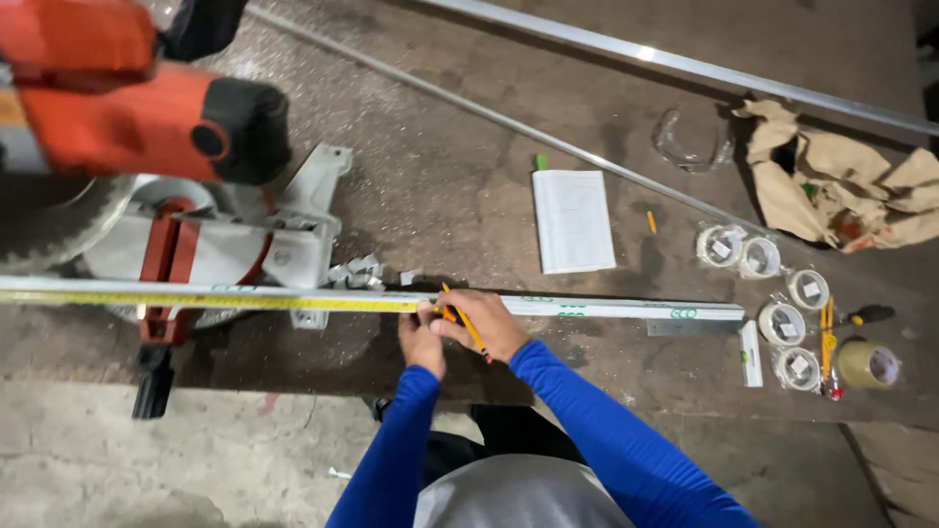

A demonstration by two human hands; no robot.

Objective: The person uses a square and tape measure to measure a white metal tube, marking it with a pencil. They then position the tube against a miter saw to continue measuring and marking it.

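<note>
Right hand (486, 325) pinched shut on an orange pencil (464, 323), tip at the long metal strip (606, 308) that runs along the table (460, 205) close to its near edge; left hand (422, 337) closed, pressing the yellow tape measure (245, 301) end onto the strip. Left: red mitre saw (156, 196) crowds the strip. Right: tape rolls (782, 323), notebook (573, 221) well apart, open tabletop between.

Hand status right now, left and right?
Left hand: pressing the yellow tape measure onto the metal strip.
Right hand: closed on an orange pencil.
</note>
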